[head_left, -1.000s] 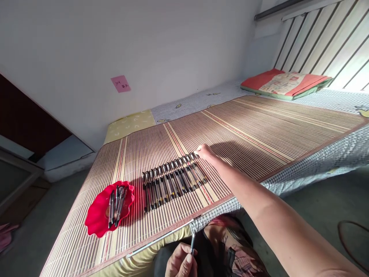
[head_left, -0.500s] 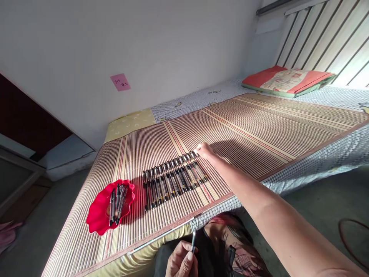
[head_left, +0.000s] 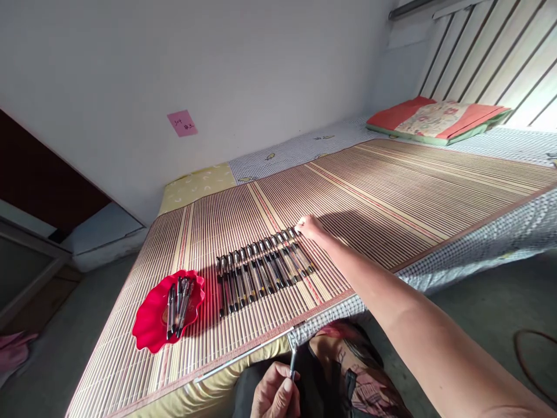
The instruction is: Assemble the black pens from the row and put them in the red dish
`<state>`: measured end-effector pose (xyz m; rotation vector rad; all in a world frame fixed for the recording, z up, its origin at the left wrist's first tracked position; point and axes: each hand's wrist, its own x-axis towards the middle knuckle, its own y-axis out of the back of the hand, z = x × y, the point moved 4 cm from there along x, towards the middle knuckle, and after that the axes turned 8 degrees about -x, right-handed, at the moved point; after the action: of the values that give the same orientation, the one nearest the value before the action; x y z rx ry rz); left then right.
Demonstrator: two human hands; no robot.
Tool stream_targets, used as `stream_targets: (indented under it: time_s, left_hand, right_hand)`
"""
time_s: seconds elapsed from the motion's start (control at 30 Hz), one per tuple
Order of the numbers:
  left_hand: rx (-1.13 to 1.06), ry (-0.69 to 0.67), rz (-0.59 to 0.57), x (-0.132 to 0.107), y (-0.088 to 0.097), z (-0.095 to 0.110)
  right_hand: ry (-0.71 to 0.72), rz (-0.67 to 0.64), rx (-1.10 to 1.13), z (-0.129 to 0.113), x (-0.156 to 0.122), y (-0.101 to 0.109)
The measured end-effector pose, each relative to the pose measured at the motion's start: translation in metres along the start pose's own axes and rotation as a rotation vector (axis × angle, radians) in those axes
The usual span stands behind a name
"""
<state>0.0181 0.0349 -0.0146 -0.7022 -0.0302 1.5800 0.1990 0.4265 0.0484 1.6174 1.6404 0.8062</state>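
On the bamboo mat [head_left: 369, 191], several black-capped pens [head_left: 261, 270] lie side by side in a slanting row, caps toward the wall. At the row's right end, my right hand [head_left: 308, 226] is closed on the cap end of the last pen [head_left: 304, 256]; its fingertips are partly hidden. Low in front of my lap, my left hand [head_left: 277, 392] pinches a slim pen [head_left: 293, 357] that points up toward the mat's edge. A red wavy-rimmed dish [head_left: 145, 325] left of the row holds several more pens [head_left: 179, 305].
The mat covers a bed against a white wall with a pink note [head_left: 183, 123] on it. A folded red and floral quilt [head_left: 435, 119] lies at the far right by a slatted headboard [head_left: 491, 58]. My legs are just below the bed's front edge.
The view has shifted very slightly. Both hands stay essentially in place, and the pens and dish lie as before.
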Motion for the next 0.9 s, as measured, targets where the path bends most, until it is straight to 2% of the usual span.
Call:
stream_targets:
  time_s: [0.3, 0.47, 0.6, 0.67, 0.77, 0.83, 0.9]
  left_hand:
    - [-0.04, 0.009, -0.081, 0.0, -0.001, 0.003]
    - [-0.064, -0.009, -0.064, -0.001, -0.003, 0.006]
    - [-0.063, -0.047, -0.01, -0.006, -0.006, 0.014]
    - [-0.061, -0.08, 0.031, -0.009, -0.008, 0.019]
    - [-0.066, -0.13, 0.107, -0.013, -0.011, 0.028]
    - [-0.068, -0.172, 0.163, -0.015, -0.013, 0.034]
    - [-0.072, -0.221, 0.218, -0.017, -0.015, 0.04]
  right_hand:
    - [0.004, 0.015, 0.049, 0.002, 0.001, -0.002]
    - [0.028, 0.061, 0.111, -0.002, -0.003, 0.004]
    - [0.055, 0.115, 0.194, -0.01, -0.017, 0.02]
    - [0.088, 0.148, 0.249, -0.015, -0.039, 0.03]
    - [0.207, 0.107, 0.375, -0.024, -0.099, 0.035]
    - [0.356, -0.06, 0.589, -0.033, -0.153, 0.028]
    - [0.426, -0.275, 0.719, -0.04, -0.208, 0.014]
